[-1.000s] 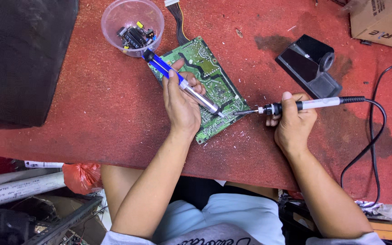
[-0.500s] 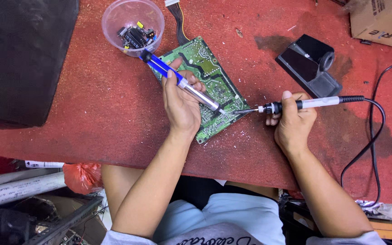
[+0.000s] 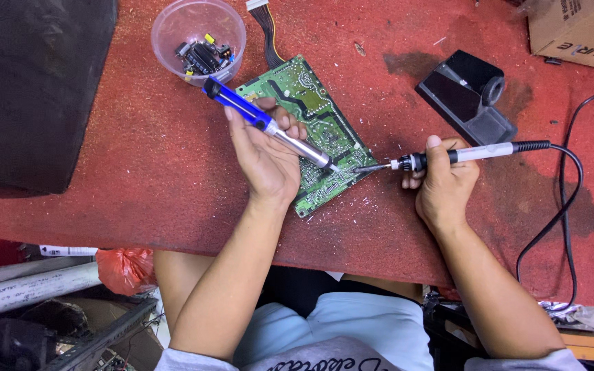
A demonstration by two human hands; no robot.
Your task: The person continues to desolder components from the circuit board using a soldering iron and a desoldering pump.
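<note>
The left hand [image 3: 266, 158] is wrapped around a blue-and-silver desoldering pump [image 3: 269, 127], its tip on the green circuit board [image 3: 311, 117] mid-table. The right hand [image 3: 445, 182] pinches a soldering iron [image 3: 462, 154], whose tip meets the board's right edge, just beside the pump's.

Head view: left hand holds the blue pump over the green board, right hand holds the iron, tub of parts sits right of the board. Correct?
One slip: in the head view the tub sits up and left of the board, not right. Left hand holds the pump, right hand the iron.
</note>
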